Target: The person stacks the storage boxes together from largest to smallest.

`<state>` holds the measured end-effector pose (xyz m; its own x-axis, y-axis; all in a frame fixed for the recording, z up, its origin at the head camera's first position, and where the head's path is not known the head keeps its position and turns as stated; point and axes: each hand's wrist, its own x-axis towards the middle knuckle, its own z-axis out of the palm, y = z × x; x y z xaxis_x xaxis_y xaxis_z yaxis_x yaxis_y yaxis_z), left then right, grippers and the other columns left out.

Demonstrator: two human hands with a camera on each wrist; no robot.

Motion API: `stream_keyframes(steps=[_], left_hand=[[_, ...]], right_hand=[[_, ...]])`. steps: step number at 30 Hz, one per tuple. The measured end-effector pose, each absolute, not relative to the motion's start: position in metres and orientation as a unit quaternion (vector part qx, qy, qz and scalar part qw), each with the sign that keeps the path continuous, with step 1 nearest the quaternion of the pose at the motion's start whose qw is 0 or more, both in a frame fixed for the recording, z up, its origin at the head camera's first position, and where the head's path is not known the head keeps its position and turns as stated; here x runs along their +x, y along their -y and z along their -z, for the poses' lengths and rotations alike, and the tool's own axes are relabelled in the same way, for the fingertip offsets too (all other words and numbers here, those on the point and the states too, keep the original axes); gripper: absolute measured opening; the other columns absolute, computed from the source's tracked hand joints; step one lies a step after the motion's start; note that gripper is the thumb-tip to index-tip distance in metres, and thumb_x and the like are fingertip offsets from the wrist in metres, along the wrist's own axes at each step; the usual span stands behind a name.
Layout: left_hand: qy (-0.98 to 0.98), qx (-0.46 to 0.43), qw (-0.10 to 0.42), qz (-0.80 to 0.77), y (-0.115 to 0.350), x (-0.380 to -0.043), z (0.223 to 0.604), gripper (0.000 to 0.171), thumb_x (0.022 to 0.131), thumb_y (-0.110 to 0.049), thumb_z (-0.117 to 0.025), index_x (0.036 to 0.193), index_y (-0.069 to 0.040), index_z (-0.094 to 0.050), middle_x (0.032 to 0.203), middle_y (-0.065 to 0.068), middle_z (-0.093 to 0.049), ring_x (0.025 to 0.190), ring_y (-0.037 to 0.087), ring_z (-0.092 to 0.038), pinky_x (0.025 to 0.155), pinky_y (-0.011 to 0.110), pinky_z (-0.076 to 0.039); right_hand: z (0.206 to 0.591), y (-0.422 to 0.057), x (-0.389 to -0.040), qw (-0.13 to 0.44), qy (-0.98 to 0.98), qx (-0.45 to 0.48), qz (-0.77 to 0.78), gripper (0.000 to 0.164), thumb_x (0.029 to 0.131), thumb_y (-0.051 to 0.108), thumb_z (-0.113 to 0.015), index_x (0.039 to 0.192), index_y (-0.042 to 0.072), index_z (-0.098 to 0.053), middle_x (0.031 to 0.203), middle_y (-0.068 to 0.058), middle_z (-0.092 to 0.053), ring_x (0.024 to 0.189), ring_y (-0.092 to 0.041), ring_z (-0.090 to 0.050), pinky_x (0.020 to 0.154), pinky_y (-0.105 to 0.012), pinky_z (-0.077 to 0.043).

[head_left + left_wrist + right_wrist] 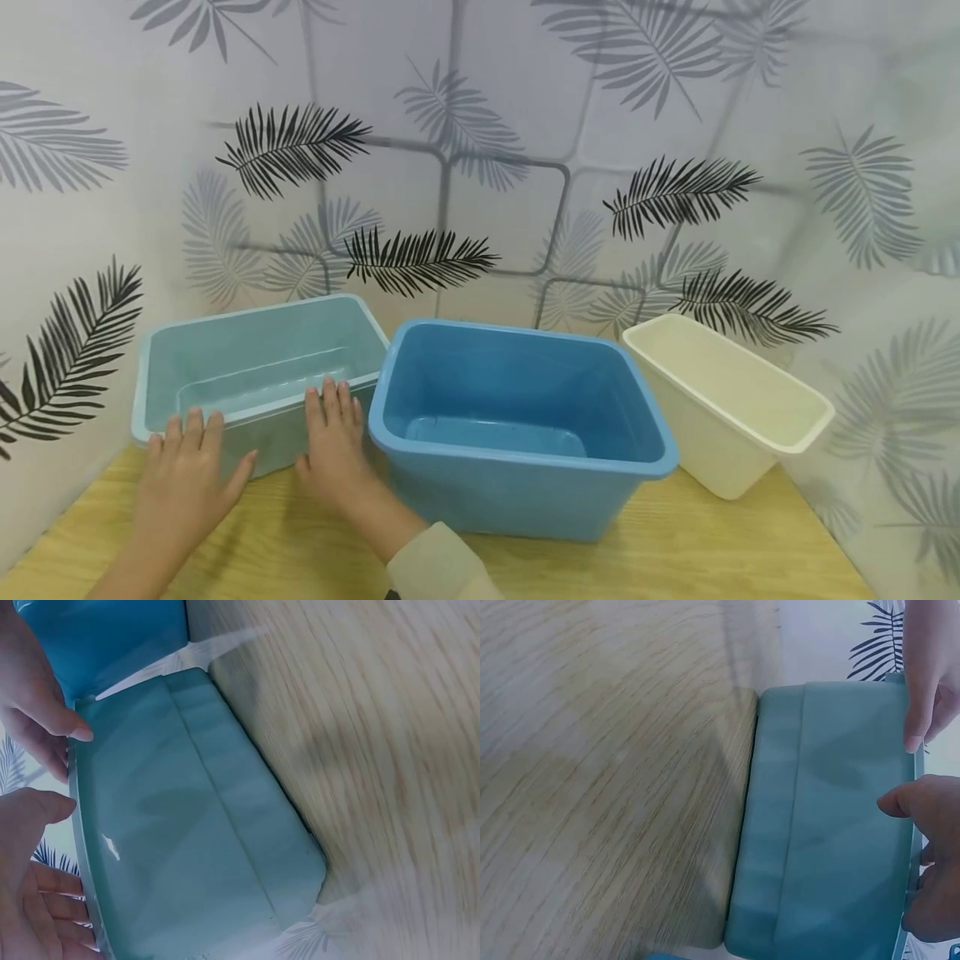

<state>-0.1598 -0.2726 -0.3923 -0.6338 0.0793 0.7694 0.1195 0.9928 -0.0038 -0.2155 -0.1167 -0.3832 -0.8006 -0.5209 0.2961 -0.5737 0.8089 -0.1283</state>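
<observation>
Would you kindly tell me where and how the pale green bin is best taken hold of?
Probably by its near long rim, from the front and slightly above, fingers over the edge, thumbs outside. The pale green bin stands open side up, its rim jutting out as a lip. Its right end seems less handy, with the blue bin close by.

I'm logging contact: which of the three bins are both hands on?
The grey-green bin, leftmost in the head view: left hand and right hand touch its near side. The blue bin and cream bin have neither on them.
</observation>
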Motion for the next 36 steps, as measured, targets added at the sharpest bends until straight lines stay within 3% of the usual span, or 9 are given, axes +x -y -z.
stream_keyframes(steps=[8, 18, 27, 33, 36], left_hand=[[0.893, -0.065, 0.445, 0.018, 0.278, -0.159, 0.392, 0.098, 0.091, -0.063, -0.003, 0.099, 0.019, -0.056, 0.095, 0.04, -0.058, 0.085, 0.055, -0.053, 0.07, 0.063, -0.042], [0.897, -0.059, 0.436, 0.044, 0.283, -0.155, 0.392, 0.096, 0.092, -0.061, -0.006, 0.099, 0.02, -0.057, 0.095, 0.041, -0.058, 0.088, 0.056, -0.054, 0.074, 0.071, -0.04], [0.896, -0.058, 0.436, 0.06, 0.285, -0.156, 0.394, 0.082, 0.097, -0.053, -0.018, 0.098, 0.02, -0.057, 0.094, 0.041, -0.058, 0.089, 0.057, -0.053, 0.076, 0.072, -0.039], [0.895, -0.044, 0.439, 0.067, 0.288, -0.157, 0.392, 0.058, 0.094, -0.036, -0.04, 0.095, 0.02, -0.057, 0.094, 0.042, -0.058, 0.089, 0.058, -0.053, 0.077, 0.074, -0.037], [0.899, -0.039, 0.431, 0.07, 0.291, -0.157, 0.391, 0.054, 0.093, -0.032, -0.044, 0.095, 0.02, -0.057, 0.094, 0.042, -0.057, 0.089, 0.059, -0.053, 0.077, 0.074, -0.037]], right_hand=[[0.383, 0.117, -0.213, 0.186, 0.929, 0.311, -0.078, 0.065, 0.084, 0.025, -0.063, 0.14, 0.006, -0.035, 0.146, -0.014, -0.034, 0.139, -0.03, -0.028, 0.111, -0.037, -0.031], [0.386, 0.114, -0.21, 0.255, 0.905, 0.34, -0.02, 0.065, 0.08, 0.029, -0.067, 0.134, 0.006, -0.041, 0.135, -0.013, -0.043, 0.131, -0.026, -0.041, 0.107, -0.032, -0.037], [0.39, 0.111, -0.208, 0.264, 0.902, 0.34, -0.001, 0.069, 0.075, 0.026, -0.071, 0.135, 0.008, -0.041, 0.135, -0.012, -0.044, 0.131, -0.026, -0.042, 0.108, -0.032, -0.035], [0.39, 0.113, -0.206, 0.318, 0.883, 0.344, 0.023, 0.067, 0.072, 0.032, -0.072, 0.13, 0.01, -0.047, 0.129, -0.009, -0.05, 0.125, -0.023, -0.049, 0.106, -0.03, -0.038], [0.389, 0.113, -0.204, 0.324, 0.881, 0.343, 0.031, 0.065, 0.073, 0.033, -0.071, 0.13, 0.012, -0.048, 0.129, -0.008, -0.051, 0.124, -0.022, -0.05, 0.105, -0.029, -0.039]])
